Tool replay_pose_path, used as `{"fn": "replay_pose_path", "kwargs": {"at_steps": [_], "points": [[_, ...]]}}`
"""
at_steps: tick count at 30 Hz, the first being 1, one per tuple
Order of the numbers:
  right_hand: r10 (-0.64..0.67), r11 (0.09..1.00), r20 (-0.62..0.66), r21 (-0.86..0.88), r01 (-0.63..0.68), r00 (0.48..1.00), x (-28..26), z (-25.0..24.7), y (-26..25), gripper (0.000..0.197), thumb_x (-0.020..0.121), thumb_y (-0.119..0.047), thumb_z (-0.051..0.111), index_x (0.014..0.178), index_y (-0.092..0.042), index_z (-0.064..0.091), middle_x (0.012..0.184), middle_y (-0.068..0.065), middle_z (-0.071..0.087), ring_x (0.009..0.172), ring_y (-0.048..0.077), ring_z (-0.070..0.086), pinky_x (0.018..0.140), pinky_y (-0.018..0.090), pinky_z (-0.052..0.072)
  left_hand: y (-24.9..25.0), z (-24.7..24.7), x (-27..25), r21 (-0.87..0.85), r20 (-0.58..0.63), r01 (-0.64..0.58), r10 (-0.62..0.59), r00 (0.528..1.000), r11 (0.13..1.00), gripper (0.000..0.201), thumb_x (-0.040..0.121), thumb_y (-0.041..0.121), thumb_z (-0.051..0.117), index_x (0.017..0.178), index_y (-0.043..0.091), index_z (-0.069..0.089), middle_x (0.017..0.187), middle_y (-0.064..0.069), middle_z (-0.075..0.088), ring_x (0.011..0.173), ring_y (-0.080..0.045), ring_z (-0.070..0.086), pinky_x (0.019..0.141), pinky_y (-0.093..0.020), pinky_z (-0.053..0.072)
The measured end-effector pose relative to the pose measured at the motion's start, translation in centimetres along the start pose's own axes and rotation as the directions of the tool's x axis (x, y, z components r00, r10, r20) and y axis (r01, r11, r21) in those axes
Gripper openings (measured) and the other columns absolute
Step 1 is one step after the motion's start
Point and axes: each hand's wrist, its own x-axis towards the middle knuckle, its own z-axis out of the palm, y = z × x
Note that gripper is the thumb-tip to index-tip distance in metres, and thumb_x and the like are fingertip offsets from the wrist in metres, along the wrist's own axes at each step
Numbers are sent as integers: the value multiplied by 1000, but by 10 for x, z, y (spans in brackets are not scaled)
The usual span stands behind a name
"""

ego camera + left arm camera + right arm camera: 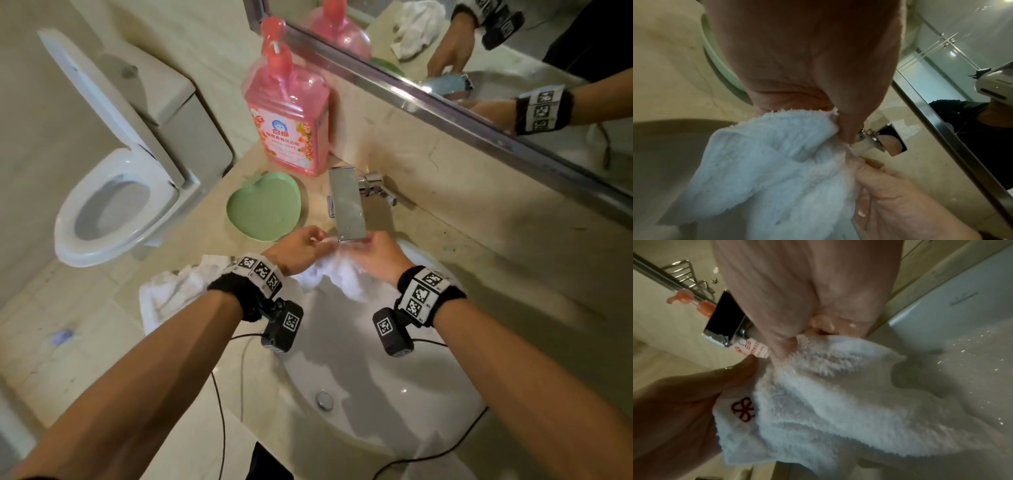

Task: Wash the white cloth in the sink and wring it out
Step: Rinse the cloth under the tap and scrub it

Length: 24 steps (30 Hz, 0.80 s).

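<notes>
Wrist views show my grip best: my left hand (818, 73) pinches the top edge of the fluffy white terry cloth (764, 162) between thumb and curled fingers, and my right hand (807, 296) pinches the same edge just beside it, so both are clamped on the fabric with a short bunched span between them. I judge I hold it this way to keep that span under the flat chrome rectangular tap (347, 205), where water seems to run onto it and droplets bead on my right fingers (822, 324). The rest of the cloth hangs down into the glossy white oval ceramic sink (376, 394); its pile looks thick and looped, with a small red embroidered emblem (743, 408) near one corner. From the head view, washing is under way and wringing is not yet done. On the beige marble bench (479, 240) stand a pale green apple-shaped plastic dish (263, 209) and a pink translucent pump bottle of soap (287, 123), with a second crumpled white towel (171, 294) lying left of the basin.
</notes>
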Motion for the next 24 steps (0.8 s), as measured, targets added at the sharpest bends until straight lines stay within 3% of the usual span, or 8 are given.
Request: {"fn": "replay_pose_path", "kwargs": {"at_steps": [3, 5, 9, 12, 14, 16, 20, 24], "points": [[-94, 963, -62, -259, 75, 994, 1, 6, -2, 21, 96, -27, 65, 87, -10, 74, 81, 12, 74, 70, 15, 62, 65, 27, 48, -9, -2, 1, 21, -29, 53, -52, 998, 998, 28, 95, 52, 54, 100, 24, 56, 105, -2, 65, 94, -21, 61, 87, -38, 50], [-103, 947, -85, -313, 72, 991, -2, 9, -1, 30, 99, -28, 58, 73, -19, 68, 66, 5, 63, 60, 11, 51, 57, 26, 40, -11, 0, 3, 69, -21, 44, -42, 999, 997, 30, 98, 50, 49, 102, 22, 58, 103, -2, 64, 94, -20, 59, 89, -37, 48], [-65, 969, -32, -239, 55, 997, -4, 5, 6, 28, 98, -27, 59, 89, -3, 71, 73, -6, 54, 66, 9, 50, 62, 28, 41, 2, 11, 9, 21, 31, -16, 16, 999, 1000, 26, 102, 40, 45, 93, 21, 59, 88, 3, 61, 87, -19, 57, 81, -32, 44], [-22, 965, 6, -261, 23, 1000, -4, -5, 9, 26, 96, -28, 62, 83, -5, 65, 75, -2, 57, 73, 14, 55, 69, 35, 48, 13, 23, 15, -23, 43, -49, 50, 998, 999, 30, 104, 33, 44, 117, 14, 64, 110, -1, 67, 100, -19, 60, 91, -33, 46], [-29, 977, -57, -213, 16, 998, -7, -11, 12, 23, 98, -34, 60, 86, -16, 69, 73, -6, 61, 67, 11, 57, 61, 29, 51, 17, 28, 20, -87, 12, -41, 42, 999, 995, 36, 103, 36, 45, 129, 16, 60, 123, 1, 64, 109, -17, 59, 98, -32, 43], [-17, 991, -138, -132, -2, 990, -9, -19, 14, 36, 99, -42, 58, 93, -8, 69, 69, 0, 51, 59, 13, 47, 55, 25, 42, 16, 32, 21, -163, 31, -33, 38, 999, 986, 41, 100, 44, 51, 130, 18, 60, 128, -1, 63, 114, -17, 59, 102, -32, 43], [-5, 999, -211, 32, 12, 977, -7, -28, 15, 55, 100, -47, 54, 79, 4, 55, 68, 7, 37, 66, 20, 37, 65, 35, 31, 9, 38, 17, -26, 66, -122, 124, 990, 992, 33, 98, 38, 56, 127, 23, 60, 111, 10, 63, 87, -1, 61, 79, -5, 44], [-3, 1000, -192, 15, 6, 981, -6, -31, 20, 35, 95, -40, 65, 77, -10, 62, 67, 1, 51, 65, 19, 47, 64, 34, 39, 12, 44, 22, 16, -35, -32, 33, 999, 999, 36, 103, 35, 43, 119, 11, 64, 99, -6, 69, 79, -16, 62, 76, -31, 48]]}}
